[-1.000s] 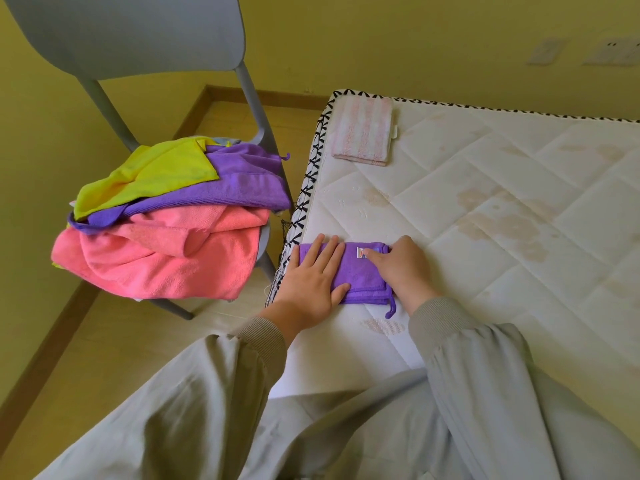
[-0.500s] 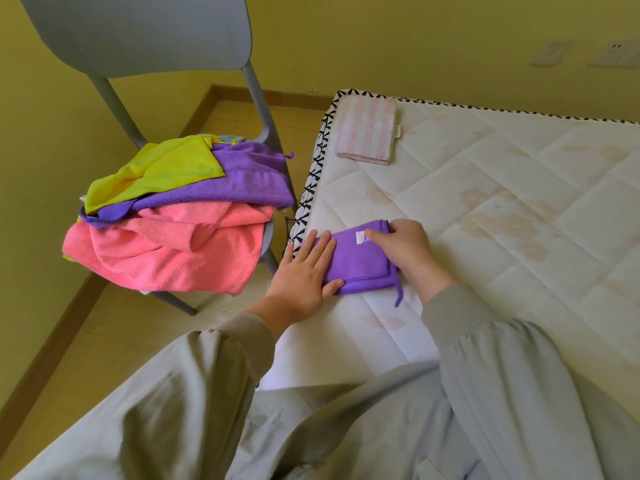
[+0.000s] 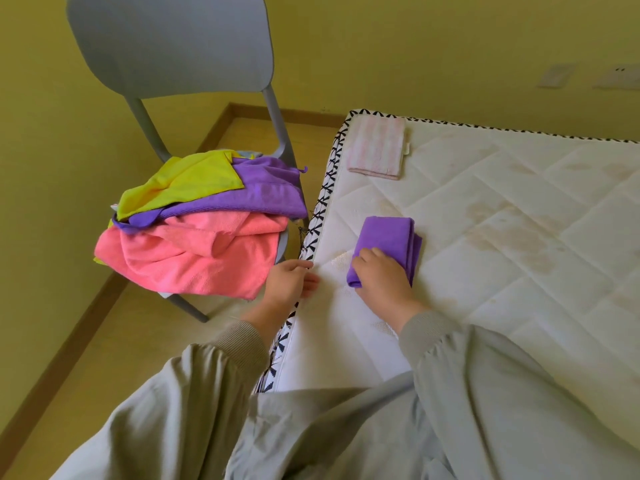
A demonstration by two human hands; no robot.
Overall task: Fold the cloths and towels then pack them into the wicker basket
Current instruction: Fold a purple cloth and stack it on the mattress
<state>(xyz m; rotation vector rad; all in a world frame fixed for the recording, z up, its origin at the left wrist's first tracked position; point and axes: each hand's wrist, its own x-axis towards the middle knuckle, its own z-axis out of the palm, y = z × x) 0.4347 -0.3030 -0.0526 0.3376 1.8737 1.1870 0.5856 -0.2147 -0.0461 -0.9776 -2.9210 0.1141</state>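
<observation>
Nearest: grey sleeves, both arms reaching fwd.

L hand sits at the left edge of the mattress, over the black-and-white trim. Fingers loose, a bit bent, nothing in them. Can't tell if it touches the trim.

R hand is just beside it on the mattress, fingers curled over the near end of the folded purple cloth. Cloth lies flat, folded small, layered edges on its right side.

Left of the mattress: grey chair, seat heaped w/ unfolded items. Pink towel at bottom, hanging over the front; purple towel on it; yellow cloth on top.

Far left corner of the mattress: folded pink-striped cloth, well apart from the purple one.
</observation>
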